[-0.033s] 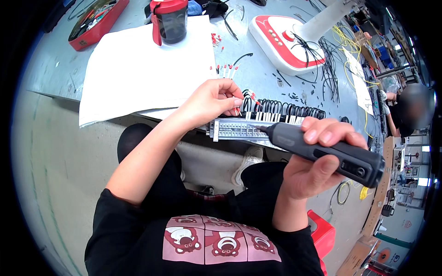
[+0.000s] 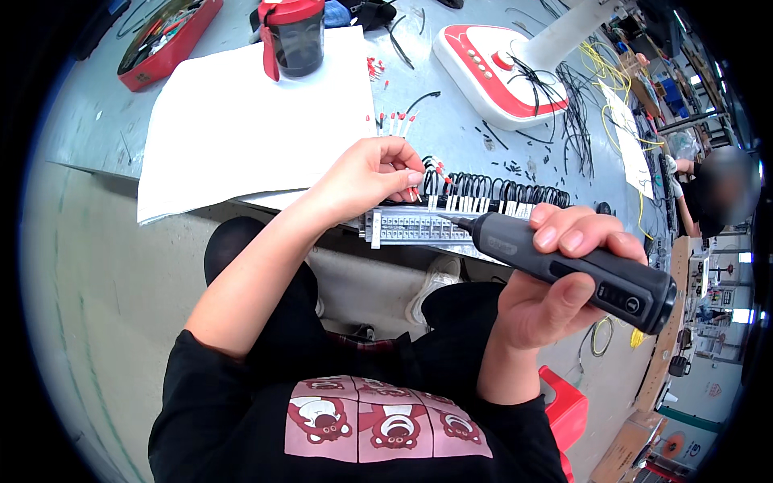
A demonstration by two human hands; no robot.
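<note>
Head view: right hand is gripping a dark grey electric screwdriver, its bit resting against the grey terminal strip at the workbench edge. Left hand is pinching a black wire with a red ferrule at the strip's top row. Judged step: seating a wire and tightening its screw. Next move likely calls for holding the ferrule steady and the bit square. Strip: ribbed plastic. Black looped wires are standing in a row behind it. Screwdriver: smooth, matte, cylindrical.
</note>
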